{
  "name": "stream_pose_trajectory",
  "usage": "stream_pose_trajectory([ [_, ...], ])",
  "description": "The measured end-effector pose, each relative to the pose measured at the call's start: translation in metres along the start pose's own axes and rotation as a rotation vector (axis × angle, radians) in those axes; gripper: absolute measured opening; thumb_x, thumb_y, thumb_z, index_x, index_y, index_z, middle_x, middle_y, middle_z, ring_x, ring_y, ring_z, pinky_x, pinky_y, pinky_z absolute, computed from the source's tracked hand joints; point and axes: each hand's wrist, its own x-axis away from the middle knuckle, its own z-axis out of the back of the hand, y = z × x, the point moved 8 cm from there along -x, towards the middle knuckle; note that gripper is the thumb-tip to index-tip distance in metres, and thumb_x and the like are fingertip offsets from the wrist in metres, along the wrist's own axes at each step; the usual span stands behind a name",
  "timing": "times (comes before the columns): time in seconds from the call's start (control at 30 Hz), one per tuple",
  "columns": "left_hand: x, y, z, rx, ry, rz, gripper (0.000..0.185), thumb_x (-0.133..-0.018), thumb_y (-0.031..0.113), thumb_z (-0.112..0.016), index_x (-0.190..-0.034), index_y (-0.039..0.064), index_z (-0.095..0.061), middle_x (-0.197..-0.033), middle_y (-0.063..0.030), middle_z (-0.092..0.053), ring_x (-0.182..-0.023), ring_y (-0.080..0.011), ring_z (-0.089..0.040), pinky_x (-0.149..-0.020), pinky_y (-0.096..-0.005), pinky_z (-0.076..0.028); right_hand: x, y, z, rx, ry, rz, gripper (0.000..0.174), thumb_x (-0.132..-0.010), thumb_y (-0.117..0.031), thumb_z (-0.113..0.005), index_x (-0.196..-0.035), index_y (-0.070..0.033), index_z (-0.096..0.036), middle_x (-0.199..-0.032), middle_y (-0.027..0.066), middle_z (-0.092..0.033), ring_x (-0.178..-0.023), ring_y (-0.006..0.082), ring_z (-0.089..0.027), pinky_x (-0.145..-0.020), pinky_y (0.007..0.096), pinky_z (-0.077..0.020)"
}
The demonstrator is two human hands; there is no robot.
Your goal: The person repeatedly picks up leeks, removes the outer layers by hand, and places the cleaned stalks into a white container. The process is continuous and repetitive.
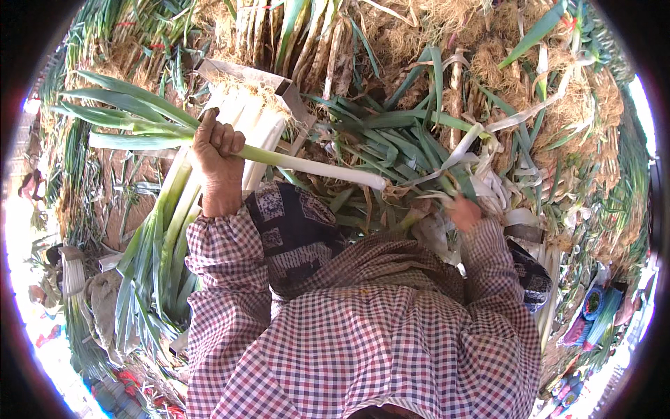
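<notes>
A green onion with a long white stalk (314, 168) lies across the view, its green leaves pointing left. My left hand (219, 157) is closed around it where the leaves meet the stalk. The root end points right, towards my right hand (464, 212), which is blurred and pinches a peeled leaf strip (444, 184). Whether that strip is still joined to the onion cannot be told. Behind my left hand, cleaned white stalks (268, 137) lie in a metal frame (287, 93), roots at the top, leaves hanging down to the left.
Stripped green leaves (387, 141) and pale skins (492, 183) are heaped in front of me. Unpeeled onions with brown roots (314, 47) are stacked beyond. Tied bundles (104, 31) lie at the upper left. A grey cloth (103, 306) is at the lower left.
</notes>
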Motion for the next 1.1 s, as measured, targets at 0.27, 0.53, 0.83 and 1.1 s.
stream_pose_trajectory([
  [0.27, 0.015, -0.022, -0.043, -0.242, -0.017, 0.101, 0.027, -0.087, 0.017, -0.062, -0.106, 0.001, -0.052, -0.059, 0.0031, -0.036, -0.051, -0.0085, -0.037, -0.05, -0.024, -0.036, -0.108, -0.251, 0.133, -0.276, -0.044, 0.404, 0.065, -0.081, -0.028, -0.067, -0.13, 0.006, -0.041, -0.121, 0.0233, -0.055, -0.112, 0.0342, -0.054, -0.094, 0.0411, -0.0436],
  [0.53, 0.031, -0.045, -0.064, -0.385, -0.016, 0.251, 0.027, -0.085, 0.012, -0.065, -0.106, -0.003, -0.056, -0.063, -0.0014, -0.045, -0.049, -0.0111, -0.042, -0.048, -0.028, -0.039, -0.2, -0.327, 0.174, -1.604, -0.044, 0.496, 0.065, -0.081, -0.032, -0.072, -0.127, 0.006, -0.046, -0.122, 0.0215, -0.053, -0.114, 0.0315, -0.05, -0.1, 0.0433, -0.0394],
  [0.83, 0.045, -0.065, -0.103, -0.345, -0.146, 0.211, 0.031, -0.084, 0.012, -0.066, -0.11, -0.001, -0.054, -0.066, 0.0009, -0.045, -0.052, -0.0089, -0.042, -0.049, -0.0261, -0.04, -0.088, -0.309, 0.273, -1.501, 0.175, 0.489, 0.026, -0.09, -0.024, -0.058, -0.089, 0.002, -0.059, -0.078, 0.0104, -0.058, -0.072, 0.0137, -0.055, -0.062, 0.0271, -0.0481],
  [1.1, 0.052, -0.097, -0.113, -0.47, -0.2, 0.188, 0.022, -0.081, 0.004, -0.065, -0.1, -0.004, -0.059, -0.066, -0.0022, -0.053, -0.045, -0.0096, -0.046, -0.041, -0.0224, -0.039, 0.001, -0.184, 0.14, -1.382, -0.029, 0.476, 0.024, -0.093, -0.017, -0.051, -0.108, 0.0, -0.053, -0.061, 0.0025, -0.05, -0.047, 0.0096, -0.045, -0.04, 0.0253, -0.0328],
])
